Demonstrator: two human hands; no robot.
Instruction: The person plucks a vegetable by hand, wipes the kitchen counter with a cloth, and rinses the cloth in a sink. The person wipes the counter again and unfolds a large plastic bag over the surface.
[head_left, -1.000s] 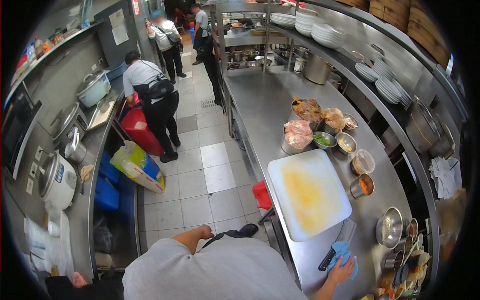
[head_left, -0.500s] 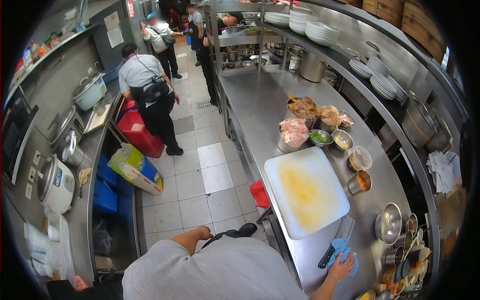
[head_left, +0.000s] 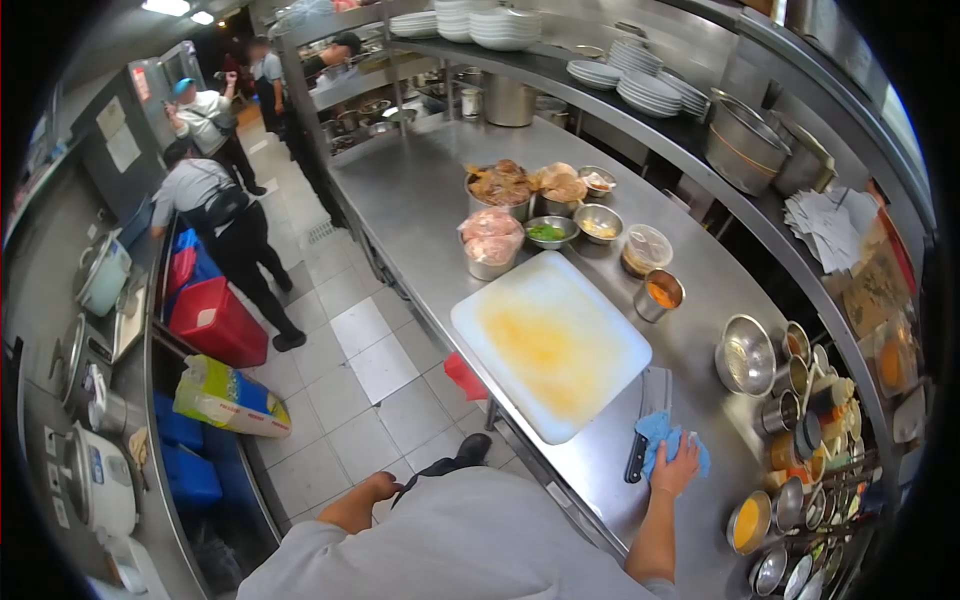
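My right hand [head_left: 676,466] rests on a crumpled blue cloth [head_left: 660,436] on the steel counter [head_left: 400,190], its fingers on the fabric. Under and beside the cloth lies a cleaver with a black handle [head_left: 636,458], its blade [head_left: 656,390] pointing away from me. A white cutting board with yellow stains [head_left: 550,345] is just left of the blade. My left hand [head_left: 380,487] hangs beside my body over the floor; its fingers look curled, but what they hold, if anything, is too small to make out.
Pots of raw meat [head_left: 490,240], bowls and an orange-filled cup [head_left: 660,292] stand behind the board. Metal bowls [head_left: 745,355] and a seasoning rack are at right. In the left aisle, a person [head_left: 215,210] bends near a red bin [head_left: 218,322]; others stand farther back.
The view has swung to the right, bringing more bowls and the right-hand rack into sight. The bending person has moved farther over the left counter. My right hand stays on the cloth.
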